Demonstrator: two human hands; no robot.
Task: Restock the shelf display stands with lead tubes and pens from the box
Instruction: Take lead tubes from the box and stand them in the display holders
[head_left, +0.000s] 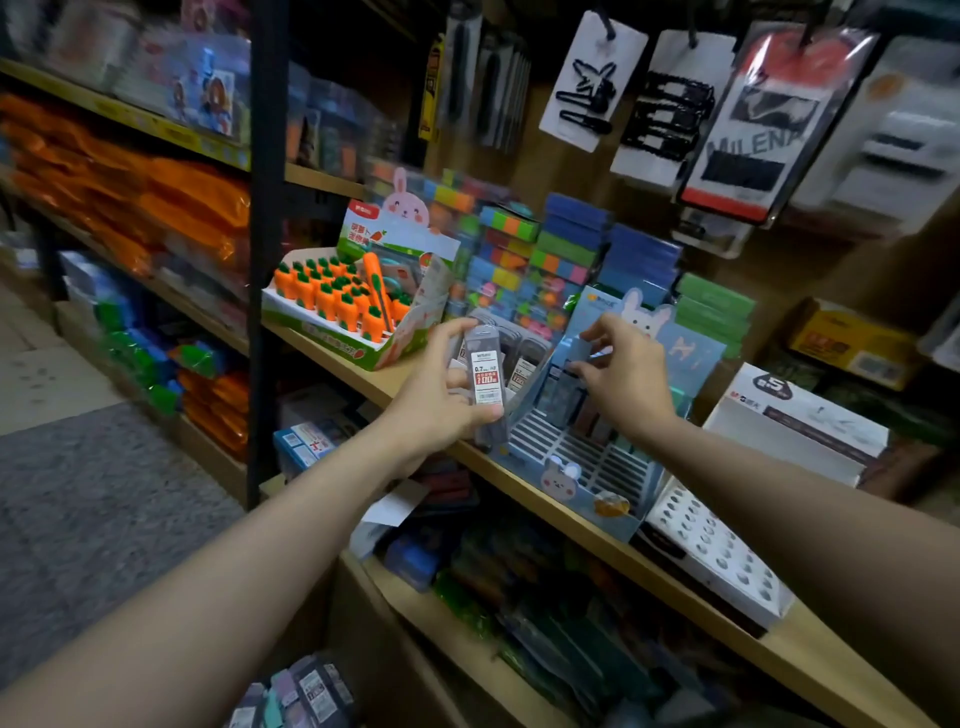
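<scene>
I see my left hand (441, 395) gripping a bunch of lead tubes (487, 382) above the wooden shelf (691, 587). The front one is a flat grey case with a white label reading 0.7 and a red-printed 100. My right hand (626, 374) reaches into the blue bunny display stand (587, 462), thumb and fingers pinching a tube (563, 387) at its back row. More tubes (306, 691) lie low in the frame.

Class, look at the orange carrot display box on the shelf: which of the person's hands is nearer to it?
Left. The left hand, holding lead tubes, is just beside the carrot display box; the right hand reaches into the blue bunny display stand, farther away.
</scene>
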